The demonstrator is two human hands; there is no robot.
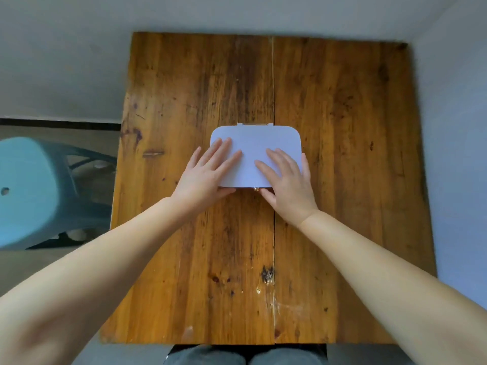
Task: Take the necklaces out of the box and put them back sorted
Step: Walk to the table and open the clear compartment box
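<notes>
Hands lie flat on the closed white box (257,151), one on each half of its lid. The left hand (208,171) rests with its fingers straight and spread, tips reaching toward the far left corner of the lid, and its thumb (227,191) tucked along the near edge of the box. The right hand (286,177) mirrors it, fingers straight and splayed over the right half, its thumb (266,196) angled in below the near edge. Neither hand curls round anything; both press or rest with open palms.

Between the two thumbs, on the near edge, sits a small gold clasp (256,189); whether either thumb touches it cannot be told. Beyond the fingertips, on the far edge, a pale hinge strip (254,124) shows. The lid is down, so the necklaces are hidden and nothing of the inside can be seen. The near corners of the box are covered by the hands.

The box stands on a worn wooden table (342,180), straddling the seam between its two boards. Left of the left forearm, off the table, is a blue-green plastic stool (29,191), cut off by the frame edge and blurred. At the bottom edge, under the table's near side, dark trouser knees (245,355) are partly visible. Both forearms run out of frame at the lower corners.
</notes>
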